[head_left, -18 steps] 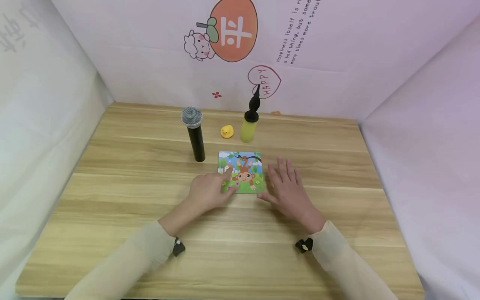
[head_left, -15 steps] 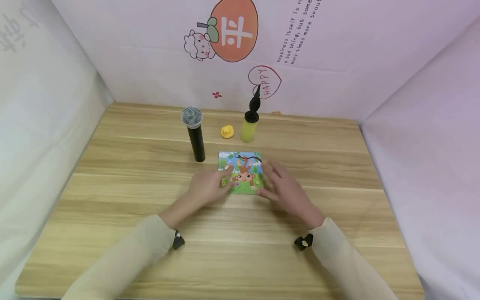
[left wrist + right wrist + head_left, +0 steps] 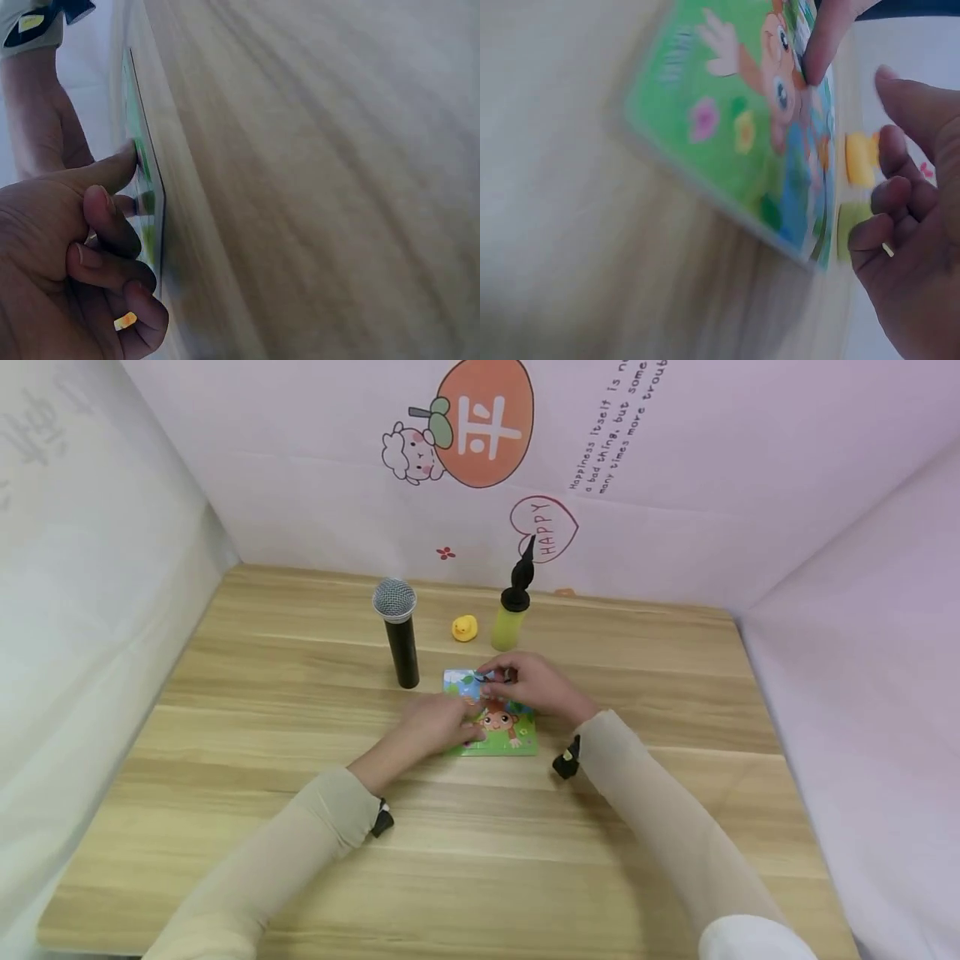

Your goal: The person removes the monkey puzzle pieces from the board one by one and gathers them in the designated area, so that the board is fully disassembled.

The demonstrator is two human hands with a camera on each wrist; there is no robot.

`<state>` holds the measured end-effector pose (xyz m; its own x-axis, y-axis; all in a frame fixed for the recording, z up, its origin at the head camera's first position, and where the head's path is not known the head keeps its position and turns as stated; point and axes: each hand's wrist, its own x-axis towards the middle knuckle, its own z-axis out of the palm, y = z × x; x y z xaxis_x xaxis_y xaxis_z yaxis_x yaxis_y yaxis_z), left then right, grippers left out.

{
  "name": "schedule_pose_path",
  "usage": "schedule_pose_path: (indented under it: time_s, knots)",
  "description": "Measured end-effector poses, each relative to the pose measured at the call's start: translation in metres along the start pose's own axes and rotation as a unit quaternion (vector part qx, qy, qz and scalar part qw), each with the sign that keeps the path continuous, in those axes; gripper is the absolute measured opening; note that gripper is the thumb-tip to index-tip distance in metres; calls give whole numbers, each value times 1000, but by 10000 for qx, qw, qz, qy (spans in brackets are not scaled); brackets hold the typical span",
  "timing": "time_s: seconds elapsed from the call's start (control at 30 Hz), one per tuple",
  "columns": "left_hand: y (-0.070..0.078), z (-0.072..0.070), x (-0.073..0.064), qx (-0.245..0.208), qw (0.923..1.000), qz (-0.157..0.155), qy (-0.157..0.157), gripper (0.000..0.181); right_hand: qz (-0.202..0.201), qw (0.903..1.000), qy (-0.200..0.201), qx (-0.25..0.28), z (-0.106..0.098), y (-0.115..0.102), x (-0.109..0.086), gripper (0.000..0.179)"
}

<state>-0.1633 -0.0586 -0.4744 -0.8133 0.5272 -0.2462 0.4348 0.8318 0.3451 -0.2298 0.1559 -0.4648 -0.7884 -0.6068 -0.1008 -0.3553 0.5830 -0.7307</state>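
A thin square board printed with a hanging monkey [image 3: 498, 743] lies flat on the table. On its left part my left hand [image 3: 432, 723] rests with thumb and index finger touching the picture; in the left wrist view the other fingers of this hand [image 3: 112, 259] are curled beside the board's edge. My right hand [image 3: 536, 683] hovers at the board's upper right, its bent thumb and index finger over the picture. In the right wrist view that thumb [image 3: 911, 97] and the fingers are apart, and nothing shows between them.
A black microphone [image 3: 402, 652] stands upright left of the board. Behind the board are a small yellow rubber duck [image 3: 464, 628] and a yellow-green bottle with a black pointed top [image 3: 507, 627]. White printed cloth [image 3: 315, 477] encloses the wooden table [image 3: 300, 718].
My right hand has moved from the board's right edge up and left over its upper part, its fingers now bent. My left hand stays on the board's left side. The head view has shifted slightly.
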Motion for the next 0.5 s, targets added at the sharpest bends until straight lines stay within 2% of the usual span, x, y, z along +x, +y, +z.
schedule_pose_path:
  time_s: [0.13, 0.3, 0.5]
  knots:
    - [-2, 5, -2, 140, 9998, -135, 51, 58, -110, 9959, -574, -684, 5, -10, 25, 24]
    - [-4, 8, -3, -24, 9994, -338, -37, 57, -440, 9778, -1085, -1737, 9, -23, 44, 24]
    - [-5, 6, -5, -256, 9989, -370, -153, 57, -339, 9674, -1299, -2146, 12, -33, 51, 26]
